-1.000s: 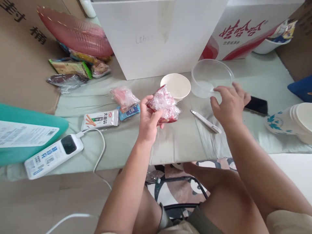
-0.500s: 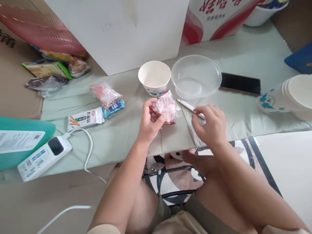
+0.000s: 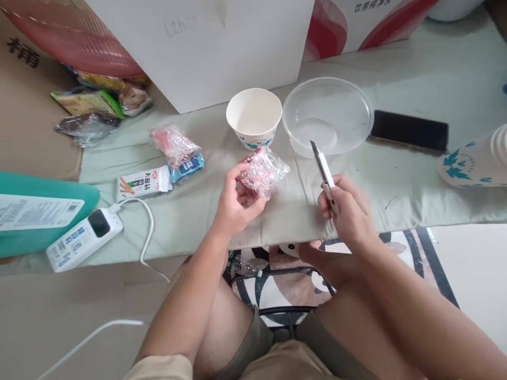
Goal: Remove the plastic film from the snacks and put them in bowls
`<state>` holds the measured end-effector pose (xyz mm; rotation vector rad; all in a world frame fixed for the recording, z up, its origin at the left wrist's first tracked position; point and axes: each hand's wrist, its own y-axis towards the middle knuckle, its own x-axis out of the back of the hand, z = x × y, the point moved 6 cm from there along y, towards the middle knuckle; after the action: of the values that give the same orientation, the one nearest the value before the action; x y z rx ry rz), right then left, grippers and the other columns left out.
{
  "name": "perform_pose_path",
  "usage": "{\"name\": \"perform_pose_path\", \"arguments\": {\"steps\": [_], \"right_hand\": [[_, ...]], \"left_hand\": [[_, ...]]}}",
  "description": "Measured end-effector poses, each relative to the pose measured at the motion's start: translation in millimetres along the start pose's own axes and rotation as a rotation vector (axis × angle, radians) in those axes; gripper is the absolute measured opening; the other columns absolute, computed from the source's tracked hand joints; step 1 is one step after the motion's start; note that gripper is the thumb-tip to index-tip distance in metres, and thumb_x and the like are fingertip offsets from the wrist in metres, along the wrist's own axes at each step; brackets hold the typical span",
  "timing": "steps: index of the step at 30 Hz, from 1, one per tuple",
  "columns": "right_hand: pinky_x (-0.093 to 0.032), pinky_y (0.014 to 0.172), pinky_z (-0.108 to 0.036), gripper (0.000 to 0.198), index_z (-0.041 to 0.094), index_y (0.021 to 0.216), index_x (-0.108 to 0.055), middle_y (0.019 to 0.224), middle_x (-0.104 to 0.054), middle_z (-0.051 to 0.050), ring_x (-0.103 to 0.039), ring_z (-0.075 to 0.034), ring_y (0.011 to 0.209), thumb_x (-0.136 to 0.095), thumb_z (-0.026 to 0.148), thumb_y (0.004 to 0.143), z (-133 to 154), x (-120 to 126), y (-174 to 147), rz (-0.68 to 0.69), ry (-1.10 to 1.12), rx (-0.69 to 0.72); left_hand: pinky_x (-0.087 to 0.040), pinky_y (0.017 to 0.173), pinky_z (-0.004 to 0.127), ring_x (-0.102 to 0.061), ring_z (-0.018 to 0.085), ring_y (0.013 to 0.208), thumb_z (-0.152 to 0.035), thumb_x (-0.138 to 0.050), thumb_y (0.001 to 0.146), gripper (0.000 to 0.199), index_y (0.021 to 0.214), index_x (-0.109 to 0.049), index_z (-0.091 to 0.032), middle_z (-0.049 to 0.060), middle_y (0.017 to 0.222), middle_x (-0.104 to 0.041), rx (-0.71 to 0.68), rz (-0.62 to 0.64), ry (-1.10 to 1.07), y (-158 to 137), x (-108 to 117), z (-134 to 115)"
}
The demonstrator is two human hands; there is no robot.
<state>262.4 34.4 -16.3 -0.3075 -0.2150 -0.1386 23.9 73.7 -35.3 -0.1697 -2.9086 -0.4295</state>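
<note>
Head view: left hand (image 3: 233, 207) curls round wrapped packet (image 3: 263, 171), right hand (image 3: 350, 212) clenches utility knife (image 3: 324, 170).

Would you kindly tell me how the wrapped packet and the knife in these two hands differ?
The wrapped packet is bulky, crumpled and partly red, while the knife is slim, straight and mostly white. The left hand holds the wrapped packet; the right hand holds the knife. Both are held over the pale green cloth.

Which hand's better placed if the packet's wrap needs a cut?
Right, I'd say. The right hand holds the knife, blade pointing away from the body; the left hand is occupied holding the packet.
</note>
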Motion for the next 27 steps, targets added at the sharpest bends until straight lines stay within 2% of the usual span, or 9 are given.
{"name": "perform_pose_path", "arguments": {"steps": [3,6,10,15,19,21,23,25,27], "right_hand": [[-0.034,0.050,-0.027,0.019,0.024,0.088,-0.050,0.059,-0.054,0.005,-0.046,-0.012,0.050,-0.048,0.042,0.092,2,-20,-10,0.183,0.222,-0.039],[-0.034,0.051,-0.025,0.019,0.023,0.089,-0.050,0.059,-0.056,0.006,-0.047,-0.011,0.050,-0.050,0.042,0.092,5,-35,-15,0.296,0.240,-0.040],[-0.035,0.050,-0.025,0.022,0.022,0.091,-0.052,0.061,-0.059,0.005,-0.045,-0.010,0.049,-0.047,0.044,0.094,6,-45,-18,0.372,0.174,-0.069],[-0.036,0.050,-0.026,0.032,0.019,0.093,-0.061,0.070,-0.064,0.000,-0.048,-0.010,0.050,-0.047,0.047,0.094,-1,-57,-24,0.520,-0.007,-0.100],[-0.039,0.055,-0.027,0.036,0.019,0.083,-0.064,0.065,-0.060,0.000,-0.052,-0.012,0.054,-0.045,0.046,0.095,0,-56,-26,0.574,-0.224,-0.026],[-0.037,0.057,-0.028,0.035,0.019,0.079,-0.065,0.060,-0.057,0.000,-0.052,-0.014,0.056,-0.045,0.043,0.094,7,-46,-21,0.505,-0.371,0.078],[-0.034,0.057,-0.029,0.032,0.019,0.084,-0.068,0.061,-0.057,-0.002,-0.052,-0.016,0.057,-0.047,0.041,0.093,14,-27,-11,0.298,-0.544,0.171],[-0.033,0.058,-0.031,0.030,0.020,0.095,-0.073,0.074,-0.066,-0.006,-0.055,-0.018,0.062,-0.050,0.039,0.091,18,-5,0,0.035,-0.710,0.247],[-0.033,0.059,-0.032,0.030,0.022,0.101,-0.075,0.092,-0.072,-0.010,-0.059,-0.022,0.072,-0.053,0.038,0.090,17,11,8,-0.146,-0.836,0.310]], "left_hand": [[-0.057,0.066,0.021,-0.067,0.011,0.082,-0.027,-0.074,0.086,0.058,0.139,-0.051,-0.033,0.006,0.124,-0.062,-0.024,0.053,0.110,-2,-5,5],[-0.056,0.067,0.021,-0.063,0.010,0.078,-0.024,-0.069,0.091,0.048,0.136,-0.056,-0.033,0.004,0.115,-0.063,-0.101,0.068,0.212,-2,-6,1],[-0.054,0.065,0.020,-0.061,0.009,0.076,-0.018,-0.065,0.092,0.028,0.118,-0.067,-0.029,0.004,0.112,-0.061,-0.190,0.062,0.309,-2,-9,-10],[-0.058,0.065,0.021,-0.065,0.009,0.073,-0.032,-0.064,0.097,0.022,0.119,-0.062,-0.030,0.002,0.105,-0.059,-0.118,-0.047,0.085,0,-6,-6],[-0.058,0.061,0.020,-0.064,0.009,0.073,-0.050,-0.068,0.095,0.036,0.123,-0.052,-0.033,0.000,0.104,-0.057,-0.084,-0.205,-0.045,5,10,4],[-0.056,0.059,0.019,-0.062,0.008,0.075,-0.055,-0.069,0.093,0.041,0.124,-0.050,-0.033,0.001,0.110,-0.056,-0.062,-0.276,-0.010,6,19,8],[-0.055,0.060,0.019,-0.063,0.010,0.080,-0.058,-0.067,0.093,0.044,0.125,-0.049,-0.032,0.003,0.115,-0.056,-0.042,-0.298,0.060,4,23,9],[-0.058,0.068,0.023,-0.066,0.015,0.092,-0.058,-0.067,0.093,0.051,0.131,-0.046,-0.032,0.006,0.122,-0.057,-0.049,-0.276,0.146,0,20,5],[-0.060,0.083,0.032,-0.066,0.021,0.108,-0.057,-0.069,0.091,0.063,0.141,-0.040,-0.032,0.009,0.131,-0.057,-0.066,-0.235,0.249,-5,15,-3]]}}
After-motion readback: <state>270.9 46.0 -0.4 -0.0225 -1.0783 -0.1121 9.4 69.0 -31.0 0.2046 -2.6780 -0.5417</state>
